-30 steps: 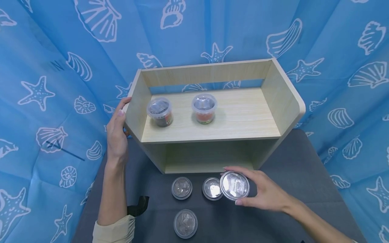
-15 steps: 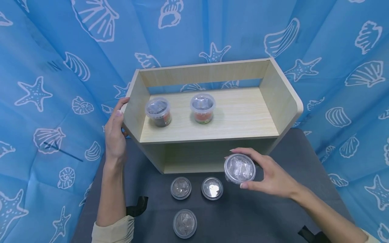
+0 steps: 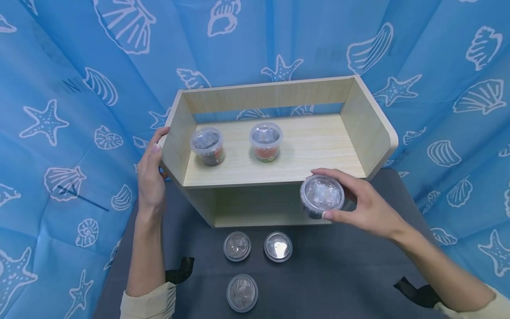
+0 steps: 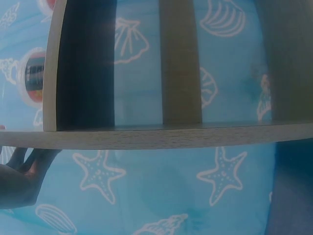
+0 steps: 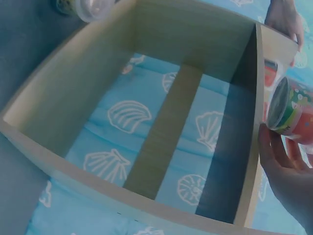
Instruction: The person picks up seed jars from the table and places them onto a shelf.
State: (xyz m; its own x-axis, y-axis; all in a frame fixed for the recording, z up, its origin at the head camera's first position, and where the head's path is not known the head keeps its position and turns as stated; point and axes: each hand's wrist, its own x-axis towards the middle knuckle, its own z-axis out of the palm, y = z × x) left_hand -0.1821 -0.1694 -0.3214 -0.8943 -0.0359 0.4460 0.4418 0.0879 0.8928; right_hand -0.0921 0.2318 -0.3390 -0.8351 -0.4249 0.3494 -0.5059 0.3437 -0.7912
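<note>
Tabletop (image 3: 318, 279) bears a pale shelf unit (image 3: 314, 150), its left side edge gripped by the left hand (image 3: 151, 184), I'd guess for steadiness. The right hand (image 3: 366, 201) grasps a lidded tub (image 3: 322, 192) just before the upper front edge, toward the right corner, lid up, presumably against tipping. Two tubs (image 3: 266, 141) stand spaced toward the upper left edge; three others (image 3: 242, 293) sit before the bottom front edge, seemingly within reach.

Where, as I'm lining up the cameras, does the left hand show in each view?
Head: left hand left of centre, gripping the wooden shelf unit.
Left wrist: left hand at the left edge, below middle.
Right wrist: left hand near the top right corner.
Shared landmark: the shelf unit.
</note>
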